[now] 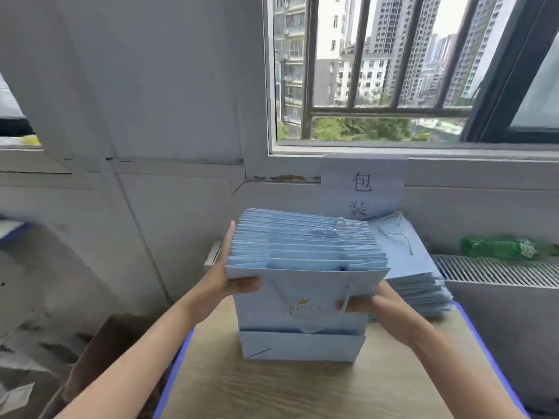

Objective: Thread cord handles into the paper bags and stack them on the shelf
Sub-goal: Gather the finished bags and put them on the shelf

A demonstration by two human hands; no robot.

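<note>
Both hands are clamping a thick bundle of flat pale-blue bags (305, 267), standing upright on the tabletop (272, 388) near its far edge. The left hand (225, 279) is pressing the bundle's left side, fingers straight up along the edges and thumb curled across the front bag. The right hand (375, 303) is gripping the right side, thumb pinned over the front face near a dangling cord (348, 293). So each grip is closed on the bundle, squeezing it from opposite sides.

The bundle is probably fairly heavy for paper, and the smooth sheets are likely to slide against each other, so the middle bags could slip out if the squeeze loosens. Holding low, near the folded bottoms, with even pressure from both sides, looks safest; the thin top edges would crumple.

A second pile (420, 285) of bags is lying flat just behind on the right, under a paper sign (363, 189).
</note>
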